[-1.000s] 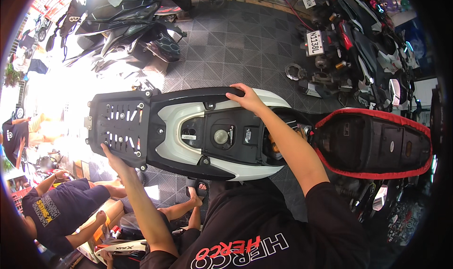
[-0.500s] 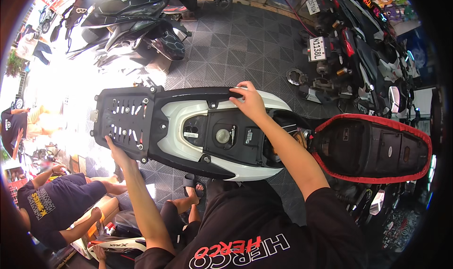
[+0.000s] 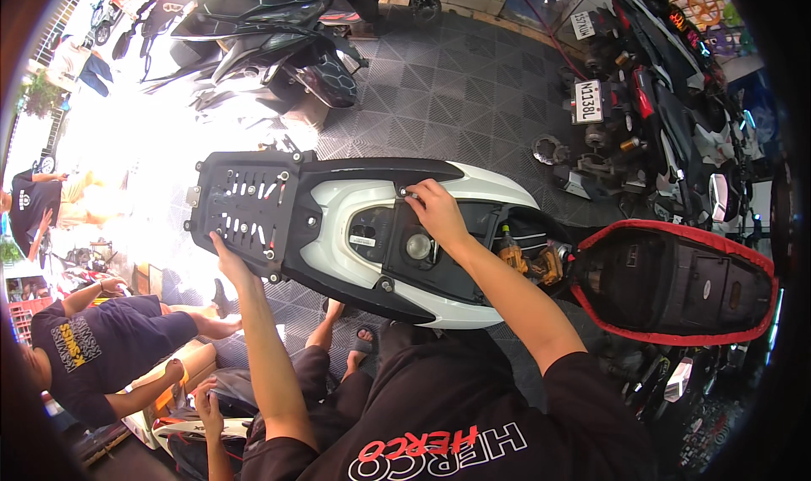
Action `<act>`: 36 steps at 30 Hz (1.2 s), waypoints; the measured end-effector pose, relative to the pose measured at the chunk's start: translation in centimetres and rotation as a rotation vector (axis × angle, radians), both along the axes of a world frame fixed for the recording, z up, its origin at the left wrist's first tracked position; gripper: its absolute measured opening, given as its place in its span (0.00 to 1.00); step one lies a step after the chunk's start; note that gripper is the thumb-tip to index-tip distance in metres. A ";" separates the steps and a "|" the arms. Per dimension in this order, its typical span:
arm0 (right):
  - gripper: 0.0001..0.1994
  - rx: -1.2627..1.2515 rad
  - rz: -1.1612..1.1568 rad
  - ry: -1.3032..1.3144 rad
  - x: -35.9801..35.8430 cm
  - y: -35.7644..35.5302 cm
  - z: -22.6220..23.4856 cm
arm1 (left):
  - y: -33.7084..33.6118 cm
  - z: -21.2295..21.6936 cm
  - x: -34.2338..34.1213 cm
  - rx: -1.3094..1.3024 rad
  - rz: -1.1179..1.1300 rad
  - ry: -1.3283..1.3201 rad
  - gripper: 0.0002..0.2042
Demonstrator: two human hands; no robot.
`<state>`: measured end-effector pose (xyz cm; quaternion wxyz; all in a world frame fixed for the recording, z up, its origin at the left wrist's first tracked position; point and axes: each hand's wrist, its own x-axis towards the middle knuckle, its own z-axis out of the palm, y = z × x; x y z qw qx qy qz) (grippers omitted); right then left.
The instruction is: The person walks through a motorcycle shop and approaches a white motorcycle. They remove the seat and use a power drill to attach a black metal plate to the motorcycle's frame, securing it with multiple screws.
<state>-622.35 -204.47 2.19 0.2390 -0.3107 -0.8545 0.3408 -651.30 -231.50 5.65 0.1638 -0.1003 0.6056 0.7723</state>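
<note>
A black rear rack (image 3: 241, 206) with a slotted plate and side rails lies over the white tail (image 3: 329, 219) of a scooter. My left hand (image 3: 235, 266) grips the plate's near edge, thumb on top, its other fingers hidden underneath. On the far rail, my right hand (image 3: 439, 215) pinches a small silver bolt (image 3: 403, 191) at the mounting hole, its fingertips partly covering it. Another bolt (image 3: 387, 286) sits at the matching place on the near rail. Between the rails is the round fuel cap (image 3: 418, 246).
A raised seat (image 3: 701, 287) with red edging stands at the right. In the open storage bay lies a yellow-and-black power tool (image 3: 541, 261). Parked scooters (image 3: 253, 42) line the far side. Another person (image 3: 110, 346) sits at the left, beside a different scooter.
My right hand has moved from the far rail's outer edge in to the mounting bolt, its fingers now pinched. My left hand stays at the plate. The view has shifted slightly.
</note>
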 end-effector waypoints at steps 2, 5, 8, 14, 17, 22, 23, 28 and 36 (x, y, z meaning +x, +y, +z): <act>0.08 0.011 -0.005 0.008 -0.4 -0.1 -0.2 | -0.1 0.0 0.1 -0.024 0.004 -0.006 0.32; 0.06 0.050 0.000 0.002 -0.8 0.0 -0.5 | -0.1 -0.1 0.1 -0.059 0.015 -0.004 0.31; 0.05 0.135 -0.008 -0.024 -1.2 -0.1 -0.8 | -0.2 -0.2 -0.1 -0.083 0.013 -0.013 0.31; 0.05 0.295 0.010 -0.115 -1.3 -0.6 -1.2 | -0.4 -0.1 0.2 -0.091 -0.085 -0.030 0.32; 0.04 0.318 0.016 -0.135 -1.4 -0.6 -1.2 | -0.9 2.2 3.4 -0.172 -0.663 0.117 0.34; 0.03 0.328 -0.012 -0.176 -1.9 -0.7 -1.1 | 4.2 5.9 12.4 -0.516 -1.465 0.809 0.36; 0.04 0.315 -0.021 -0.180 -1.9 -0.6 -1.1 | 4.6 5.9 12.4 -0.546 -1.510 0.787 0.36; 0.07 0.111 -0.099 -0.201 -1.2 -0.3 0.3 | 7.5 6.3 11.6 -0.601 -1.660 0.591 0.38; 0.05 -0.068 -0.010 -0.030 4.6 -4.5 1.5 | 9.7 6.1 11.0 -0.659 -1.754 0.751 0.39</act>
